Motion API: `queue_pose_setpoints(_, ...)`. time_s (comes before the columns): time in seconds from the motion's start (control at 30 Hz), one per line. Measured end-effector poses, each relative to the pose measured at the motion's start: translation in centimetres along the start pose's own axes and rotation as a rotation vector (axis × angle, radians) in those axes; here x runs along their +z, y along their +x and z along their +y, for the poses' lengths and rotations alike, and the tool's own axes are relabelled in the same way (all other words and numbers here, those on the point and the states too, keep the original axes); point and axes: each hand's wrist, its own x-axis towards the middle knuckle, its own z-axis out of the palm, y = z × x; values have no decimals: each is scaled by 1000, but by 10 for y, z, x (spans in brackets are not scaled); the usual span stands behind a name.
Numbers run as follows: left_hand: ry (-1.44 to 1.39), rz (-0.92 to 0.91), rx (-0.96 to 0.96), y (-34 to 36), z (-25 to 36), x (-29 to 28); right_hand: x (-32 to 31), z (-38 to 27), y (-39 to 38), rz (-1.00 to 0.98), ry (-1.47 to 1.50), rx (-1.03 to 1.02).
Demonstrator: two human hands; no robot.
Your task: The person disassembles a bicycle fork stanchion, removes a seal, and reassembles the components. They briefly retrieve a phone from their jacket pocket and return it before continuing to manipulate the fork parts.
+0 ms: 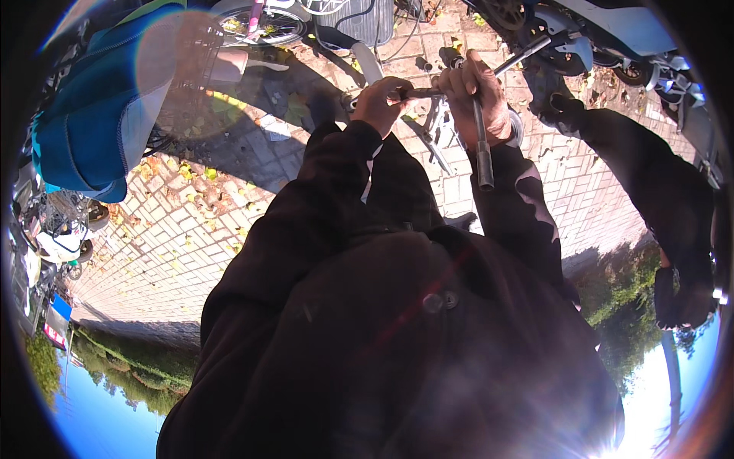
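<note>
A three-armed metal socket wrench [481, 126] is held out in front of my body. My left hand [380, 104] has its fingers closed round the end of the arm on the left. My right hand [477, 98] is wrapped about the middle, where the arms meet. One arm slants up to the far right, and another points down toward me, ending in a hollow socket. Beneath the hands is some silvery metal part [437, 138], partly hidden, whose kind I cannot make out.
Brick paving [191, 252] with fallen leaves surrounds me. A teal-blue cover [80, 130] hangs over a vehicle at the left. Bicycles and scooters [562, 46] stand at the far side and right. A person in dark clothes [642, 161] stands close on the right.
</note>
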Motion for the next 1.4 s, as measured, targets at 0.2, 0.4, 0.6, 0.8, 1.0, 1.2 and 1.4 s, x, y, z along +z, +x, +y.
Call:
queue_pose_setpoints(0.2,8,-66,23,3,-4,-5,3,-3,-1,-45,-8,47)
queue_pose_setpoints(0.4,46,-109,83,4,-4,-11,-1,-10,2,-145,-111,150)
queue_pose_setpoints(0.6,-33,-102,117,7,-21,-5,2,-8,8,-107,-201,163)
queue_pose_setpoints(0.8,-52,-71,91,6,-30,1,16,2,4,95,-90,8)
queue_pose_setpoints(1.0,30,-64,81,3,-17,-2,24,0,-7,149,-40,-35)
queue_pose_setpoints(1.2,29,-68,67,5,-19,-3,17,-12,-7,63,7,-20)
queue_pose_setpoints(1.4,-52,-53,197,2,-22,-1,13,-44,-26,82,-37,-52)
